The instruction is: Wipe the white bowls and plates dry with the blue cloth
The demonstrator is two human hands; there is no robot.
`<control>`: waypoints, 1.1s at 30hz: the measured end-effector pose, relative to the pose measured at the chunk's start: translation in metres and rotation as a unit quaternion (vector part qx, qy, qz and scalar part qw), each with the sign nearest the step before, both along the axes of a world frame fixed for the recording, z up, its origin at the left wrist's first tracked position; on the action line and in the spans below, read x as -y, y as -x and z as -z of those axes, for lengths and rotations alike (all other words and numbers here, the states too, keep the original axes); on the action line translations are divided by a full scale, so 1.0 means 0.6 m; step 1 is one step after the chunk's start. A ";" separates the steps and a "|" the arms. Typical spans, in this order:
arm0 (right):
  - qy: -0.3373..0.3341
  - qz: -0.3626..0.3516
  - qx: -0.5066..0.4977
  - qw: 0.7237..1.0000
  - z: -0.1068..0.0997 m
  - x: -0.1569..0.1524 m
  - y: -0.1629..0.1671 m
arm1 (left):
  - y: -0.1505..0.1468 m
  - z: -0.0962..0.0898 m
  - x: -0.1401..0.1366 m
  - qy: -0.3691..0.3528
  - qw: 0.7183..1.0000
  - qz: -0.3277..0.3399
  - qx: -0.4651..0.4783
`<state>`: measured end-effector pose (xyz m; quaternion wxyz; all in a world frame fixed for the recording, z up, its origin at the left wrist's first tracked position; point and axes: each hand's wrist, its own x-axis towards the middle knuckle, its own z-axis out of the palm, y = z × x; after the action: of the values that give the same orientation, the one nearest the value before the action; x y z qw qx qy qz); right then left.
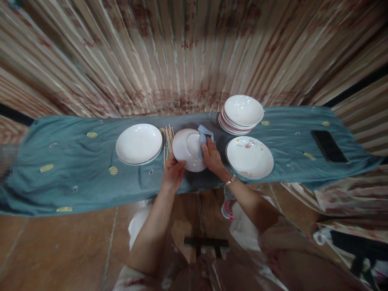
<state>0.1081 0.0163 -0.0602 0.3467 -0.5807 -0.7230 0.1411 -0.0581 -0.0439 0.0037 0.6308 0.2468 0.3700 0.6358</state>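
A white plate [184,151] is held up over the cloth, its underside with the round foot ring turned toward me. My left hand [173,171] grips its lower left rim, thumb on the near face. Against the plate's right side my right hand [212,155] presses a folded light blue cloth [206,133]; its fingers are closed on the cloth. Just left of the plate lie several wooden chopsticks [169,139]. Farther left sits a short stack of white plates [138,143].
A stack of white bowls with red bands [244,111] stands at the back right, with flower-patterned plates [250,157] in front. A black phone [329,146] lies toward the right end of the teal tablecloth [91,161]. A pleated curtain [182,60] hangs behind.
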 end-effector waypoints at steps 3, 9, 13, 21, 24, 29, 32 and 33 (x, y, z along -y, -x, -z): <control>-0.021 -0.012 0.039 0.999 0.016 0.011 -0.001 | 0.000 0.002 -0.005 0.010 1.000 -0.012 0.012; -0.123 -0.062 0.138 0.981 0.023 0.050 -0.010 | 0.000 0.001 -0.009 0.039 0.998 -0.038 0.037; -0.104 -0.068 0.101 0.987 0.006 0.080 -0.003 | 0.001 -0.001 -0.010 0.046 0.997 -0.043 0.044; -0.071 -0.080 0.026 0.994 -0.035 0.113 0.014 | 0.000 -0.009 -0.010 0.047 0.997 -0.040 0.054; -0.069 -0.083 0.042 0.993 -0.039 0.117 0.015 | -0.003 -0.010 -0.010 0.049 0.996 -0.044 0.057; -0.076 -0.106 0.103 0.986 -0.042 0.119 0.020 | -0.003 -0.016 -0.011 0.049 0.995 -0.043 0.074; -0.082 -0.135 0.128 0.979 -0.046 0.116 0.024 | -0.002 -0.022 -0.010 0.058 0.992 -0.036 0.103; -0.083 -0.143 0.132 0.977 -0.047 0.114 0.025 | -0.002 -0.025 -0.009 0.061 0.991 -0.036 0.115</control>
<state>0.0930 -0.0522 -0.0318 0.2715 -0.4544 -0.8469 0.0509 -0.0569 -0.0384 0.0185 0.6595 0.1192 0.3422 0.6586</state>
